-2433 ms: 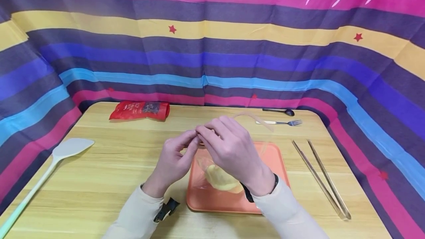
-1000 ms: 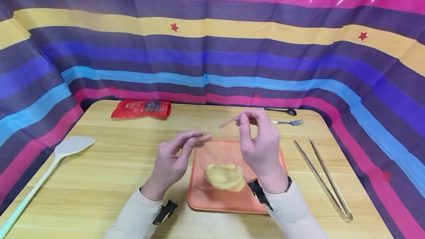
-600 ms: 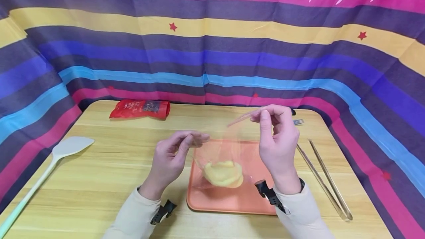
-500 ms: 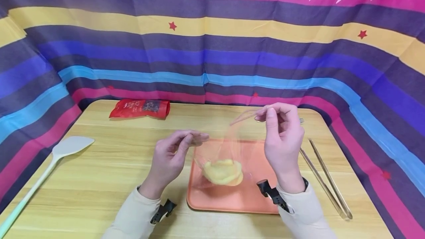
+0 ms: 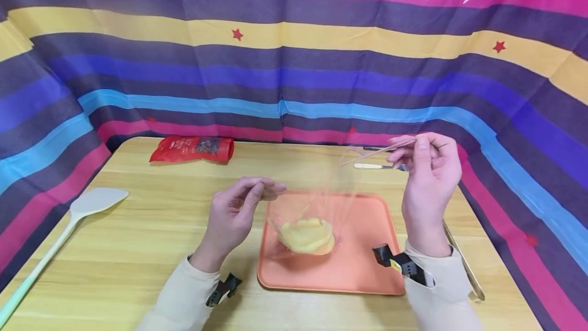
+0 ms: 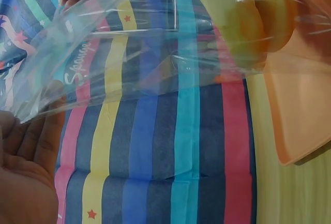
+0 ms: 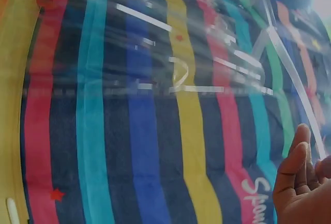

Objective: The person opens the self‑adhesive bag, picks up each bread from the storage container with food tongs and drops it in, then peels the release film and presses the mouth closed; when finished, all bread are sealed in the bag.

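Note:
A clear plastic bag (image 6: 129,53) hangs between the hands, with pale yellow, rounded pieces of food (image 5: 305,236) in its bottom. It overlaps the orange tray (image 5: 363,264) in the head view. My left hand (image 5: 229,216) pinches one side of the bag's upper edge between thumb and fingers. To the right and higher, my right hand (image 5: 431,183) pinches the end of a thin strip (image 5: 378,152) along the bag's mouth, drawing it out taut. In the right wrist view, that strip runs as a bright line down to the fingertips (image 7: 299,154).
A red pouch (image 5: 193,149) lies at the table's back left, and a white spatula with a pale green handle (image 5: 43,262) along the left side. Behind my right hand lie a white-handled fork (image 5: 372,166) and a dark spoon; metal tongs (image 5: 464,262) are partly hidden by it.
From close beside my left hand, my right hand has moved right and up, stretching the bag's mouth wide. My left hand stays nearly in place. The fork's handle now shows; the tongs are partly covered.

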A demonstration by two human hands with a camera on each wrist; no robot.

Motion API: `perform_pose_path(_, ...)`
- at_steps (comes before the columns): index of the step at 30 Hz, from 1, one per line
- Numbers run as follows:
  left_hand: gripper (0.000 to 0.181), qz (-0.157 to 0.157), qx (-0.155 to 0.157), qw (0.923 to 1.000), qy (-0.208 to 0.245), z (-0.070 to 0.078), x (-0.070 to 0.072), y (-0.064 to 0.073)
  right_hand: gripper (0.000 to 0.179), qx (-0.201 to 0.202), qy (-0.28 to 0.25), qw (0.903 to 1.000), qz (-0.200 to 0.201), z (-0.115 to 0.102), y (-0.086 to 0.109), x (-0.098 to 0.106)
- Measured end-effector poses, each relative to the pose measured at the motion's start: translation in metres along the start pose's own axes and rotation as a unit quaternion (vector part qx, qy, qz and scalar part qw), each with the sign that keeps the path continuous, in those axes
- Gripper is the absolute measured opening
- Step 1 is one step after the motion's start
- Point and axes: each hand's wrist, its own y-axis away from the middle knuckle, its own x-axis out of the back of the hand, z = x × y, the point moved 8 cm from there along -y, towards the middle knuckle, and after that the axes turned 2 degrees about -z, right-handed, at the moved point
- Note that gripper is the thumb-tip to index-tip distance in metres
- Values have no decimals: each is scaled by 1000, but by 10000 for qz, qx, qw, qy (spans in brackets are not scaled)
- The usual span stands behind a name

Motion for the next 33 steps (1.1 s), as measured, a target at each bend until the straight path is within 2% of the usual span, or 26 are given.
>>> perform_pose_path(7,17,-126,-32,9999,102,-1,0,0,12,-529,-494,9955,617,10,-9,28)
perform_pose_path(9,18,-141,-2,9998,127,-1,1,0,11,-565,-453,9951,676,11,-10,34)
perform_pose_path(14,18,-114,101,9998,153,-4,3,1,11,-512,-739,9908,1016,10,-17,46)
perform_pose_path(17,18,-112,126,9997,158,-5,3,1,15,-549,-1300,9812,1319,10,-20,55)
perform_pose_path(21,19,-104,143,9997,155,-6,4,2,14,-653,-1632,9723,1541,10,-25,65)
perform_pose_path(25,19,-63,142,9998,88,-5,7,3,12,-720,-1702,9672,1743,12,-28,75)
perform_pose_path(28,20,-45,181,9998,61,-5,8,4,12,-735,-1612,9624,2059,13,-29,85)
perform_pose_path(33,20,-26,278,9996,45,-6,9,4,10,-1036,-1378,9488,2647,17,-26,103)
